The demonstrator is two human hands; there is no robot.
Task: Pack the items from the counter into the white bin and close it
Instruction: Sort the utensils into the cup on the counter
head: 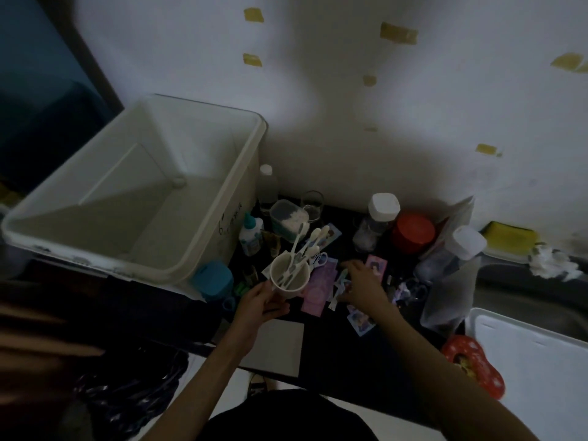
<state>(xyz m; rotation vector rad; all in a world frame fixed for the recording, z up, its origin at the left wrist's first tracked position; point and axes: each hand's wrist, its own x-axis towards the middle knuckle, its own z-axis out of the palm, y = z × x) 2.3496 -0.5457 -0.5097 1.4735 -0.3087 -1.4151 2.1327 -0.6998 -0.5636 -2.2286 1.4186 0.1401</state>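
Note:
The open white bin (pixel 222 192) stands at the left of the dark counter, with nothing visible inside. My left hand (pixel 259 302) grips a white cup (pixel 294 289) holding several toothbrushes (pixel 302 246), just right of the bin's near corner. My right hand (pixel 362 286) rests with spread fingers on a scatter of small picture cards (pixel 318 294) beside the cup. The bin's white lid (pixel 537 354) lies at the right edge.
Behind the cards stand a glue bottle (pixel 251 232), a clear tub of white bits (pixel 288 219), a glass (pixel 312 203), white-capped bottles (pixel 378 218), a red-lidded jar (pixel 413 233) and a blue-lidded jar (pixel 212 281). A grey sheet (pixel 276 348) lies at the counter's front. A red pouch (pixel 477 364) lies right.

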